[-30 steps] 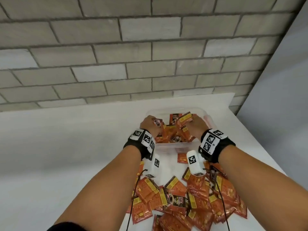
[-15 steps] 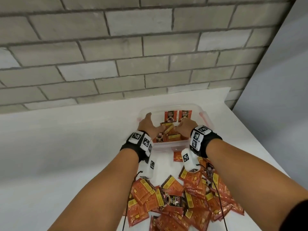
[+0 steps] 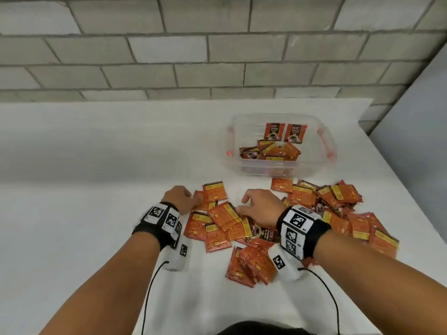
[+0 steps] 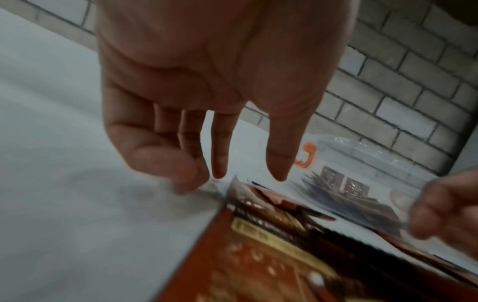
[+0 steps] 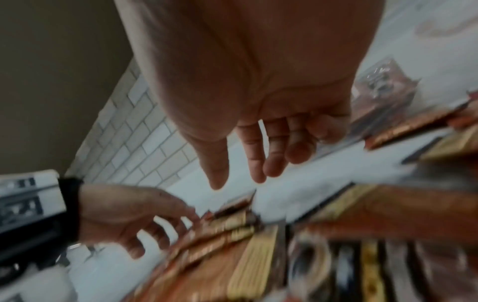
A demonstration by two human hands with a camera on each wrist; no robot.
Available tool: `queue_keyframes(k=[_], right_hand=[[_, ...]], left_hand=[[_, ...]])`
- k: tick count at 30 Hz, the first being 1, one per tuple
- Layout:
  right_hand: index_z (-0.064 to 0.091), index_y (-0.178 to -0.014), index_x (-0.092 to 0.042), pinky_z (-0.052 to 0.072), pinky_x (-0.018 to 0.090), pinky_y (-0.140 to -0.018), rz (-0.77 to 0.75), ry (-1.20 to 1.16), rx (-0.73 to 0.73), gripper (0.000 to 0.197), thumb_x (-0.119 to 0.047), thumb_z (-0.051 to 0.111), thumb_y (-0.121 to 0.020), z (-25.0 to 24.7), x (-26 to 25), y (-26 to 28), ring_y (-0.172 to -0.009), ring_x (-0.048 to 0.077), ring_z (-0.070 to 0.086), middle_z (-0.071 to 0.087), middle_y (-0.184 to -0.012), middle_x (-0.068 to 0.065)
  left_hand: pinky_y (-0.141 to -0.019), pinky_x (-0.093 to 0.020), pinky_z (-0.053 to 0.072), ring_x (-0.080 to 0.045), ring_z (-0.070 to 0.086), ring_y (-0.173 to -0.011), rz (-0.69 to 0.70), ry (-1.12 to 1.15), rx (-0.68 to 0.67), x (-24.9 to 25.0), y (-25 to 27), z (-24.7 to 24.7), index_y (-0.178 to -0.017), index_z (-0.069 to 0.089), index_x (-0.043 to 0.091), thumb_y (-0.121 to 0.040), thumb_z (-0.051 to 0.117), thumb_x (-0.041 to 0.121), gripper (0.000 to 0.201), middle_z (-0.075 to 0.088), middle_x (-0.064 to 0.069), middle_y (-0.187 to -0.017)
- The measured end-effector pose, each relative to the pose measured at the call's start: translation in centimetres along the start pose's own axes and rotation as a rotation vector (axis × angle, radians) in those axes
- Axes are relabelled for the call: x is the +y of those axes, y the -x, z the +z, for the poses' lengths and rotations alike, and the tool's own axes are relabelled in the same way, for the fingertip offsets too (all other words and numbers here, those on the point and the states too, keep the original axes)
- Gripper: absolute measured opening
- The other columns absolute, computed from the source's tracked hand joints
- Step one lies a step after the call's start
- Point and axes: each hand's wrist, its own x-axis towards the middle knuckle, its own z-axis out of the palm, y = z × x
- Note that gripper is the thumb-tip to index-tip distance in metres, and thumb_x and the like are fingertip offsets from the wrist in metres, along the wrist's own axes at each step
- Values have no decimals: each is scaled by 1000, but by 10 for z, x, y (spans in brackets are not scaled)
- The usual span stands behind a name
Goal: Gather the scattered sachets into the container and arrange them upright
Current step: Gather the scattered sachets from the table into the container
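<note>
A clear plastic container (image 3: 312,151) with red handles stands at the back right of the table. Two sachets (image 3: 285,132) stand upright against its far wall, and several more lie loose in it. Many orange sachets (image 3: 321,209) lie scattered on the white table in front of it. My left hand (image 3: 183,199) hovers over the pile's left edge, fingers loosely extended and holding nothing (image 4: 220,167). My right hand (image 3: 256,206) hovers over the pile's middle, fingers spread and relaxed (image 5: 248,171), also holding nothing.
A grey brick wall (image 3: 217,56) runs behind the table. The table's right edge (image 3: 396,189) lies close to the container and the pile. Bare white tabletop (image 3: 84,189) stretches to the left. Cables hang from both wrist cameras.
Both hands have left the container and drawn back toward me to the scattered pile. The sachets they held now lie in the container. The head view has tilted down.
</note>
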Motion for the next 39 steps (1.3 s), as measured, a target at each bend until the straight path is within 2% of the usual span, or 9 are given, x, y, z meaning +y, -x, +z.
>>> queue_keyframes(k=[5, 8, 10, 13, 18, 22, 26, 33, 39], right_hand=[[53, -117, -10, 49, 37, -84, 107, 115, 34, 68, -69, 49, -82, 38, -19, -15, -102, 27, 57, 59, -115, 10], [50, -120, -11, 48, 41, -87, 171, 158, 38, 73, -70, 55, -77, 45, -25, -20, -107, 30, 55, 56, -117, 11], [53, -115, -10, 49, 37, -82, 179, 123, 11, 69, -67, 60, -75, 43, -24, -22, -102, 29, 58, 59, -112, 11], [59, -96, -11, 45, 29, -65, 174, 3, -16, 51, -57, 66, -76, 36, -18, -21, -86, 24, 62, 65, -94, 8], [55, -85, -12, 36, 25, -53, 181, -148, 1, 24, -33, 66, -85, 18, -11, -8, -73, 17, 54, 56, -80, 2], [55, -92, -8, 36, 26, -55, 195, -245, 78, 8, -16, 54, -90, -1, -3, 0, -77, 18, 53, 53, -81, 2], [54, -109, -8, 41, 27, -62, 147, -219, 40, 25, -25, 51, -92, -8, -4, 1, -82, 19, 56, 60, -100, 7], [36, -138, -17, 45, 28, -79, -39, 93, -235, 63, -34, 65, -85, 12, -16, -4, -101, 22, 55, 57, -123, 9], [33, -142, -24, 39, 38, -99, -15, 228, -229, 77, -41, 73, -78, 17, -14, -8, -126, 26, 36, 35, -133, 9]], left_hand=[[-78, -30, 45, -23, 58, -105, 19, -23, 39, 8, 8, 14, -126, 46, 14, -81, 68, 48, 61, 58, -8, -122], [-70, -29, 47, -22, 59, -93, -6, -46, 21, 18, 4, 16, -113, 50, 11, -75, 76, 40, 54, 60, -8, -112], [-54, -24, 43, -17, 57, -72, -33, -15, 7, 21, 3, 15, -89, 51, 11, -72, 80, 33, 40, 63, -9, -100], [-44, -22, 37, -18, 55, -69, -50, 39, -16, 20, 0, 9, -71, 46, 10, -71, 81, 22, 37, 65, -11, -94], [-75, -36, 52, -32, 62, -97, -36, 138, -17, -4, 4, -8, -114, 49, 6, -75, 74, 7, 46, 62, -13, -108], [-56, -25, 41, -23, 56, -72, 9, 217, -23, -33, 11, -21, -105, 54, 6, -84, 61, 6, 22, 62, -14, -95], [-73, -35, 47, -31, 63, -97, -25, 289, -52, -42, 26, -20, -99, 56, 8, -85, 63, 20, 20, 67, -12, -104], [-65, -24, 43, -18, 55, -91, 91, -69, -214, -36, 32, 10, -117, 44, 22, -71, 81, 29, 59, 58, -2, -108], [-89, -36, 50, -26, 54, -109, 102, -278, -136, -24, 29, 22, -123, 47, 15, -64, 85, 32, 72, 50, -10, -122]])
